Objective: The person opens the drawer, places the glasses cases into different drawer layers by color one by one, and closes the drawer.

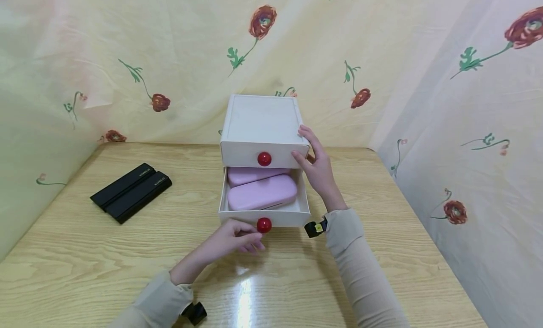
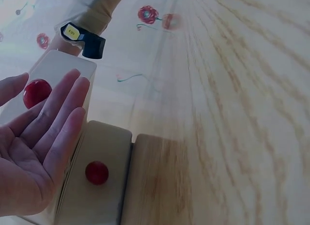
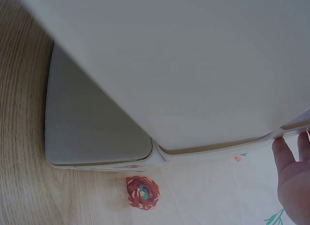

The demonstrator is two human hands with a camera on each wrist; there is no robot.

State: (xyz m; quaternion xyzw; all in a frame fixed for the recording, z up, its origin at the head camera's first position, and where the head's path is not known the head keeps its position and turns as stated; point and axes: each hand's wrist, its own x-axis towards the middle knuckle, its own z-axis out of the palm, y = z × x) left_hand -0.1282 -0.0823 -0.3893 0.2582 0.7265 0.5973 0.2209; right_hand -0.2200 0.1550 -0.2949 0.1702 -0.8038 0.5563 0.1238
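Observation:
A white drawer unit (image 1: pixel 264 120) with red knobs stands on the table. Below its top drawer, one drawer (image 1: pixel 266 218) is pulled out. Two lilac cases (image 1: pixel 263 192) lie inside it, the front one overlapping the other. My left hand (image 1: pixel 233 239) is at that drawer's knob (image 1: pixel 264 225); in the left wrist view its fingers (image 2: pixel 60 113) extend past the knob, palm showing. My right hand (image 1: pixel 318 170) rests at the unit's front right corner, thumb on the front face, a finger at the top edge. In the right wrist view its fingertips (image 3: pixel 278 142) touch the unit's edge.
Two black, flat, long cases (image 1: pixel 131 191) lie side by side at the table's left. Another drawer front (image 2: pixel 99 142) with a red knob sits beneath the pulled-out drawer. A flower-printed cloth (image 1: pixel 186 45) hangs behind and along the sides of the wooden table (image 1: pixel 382 215).

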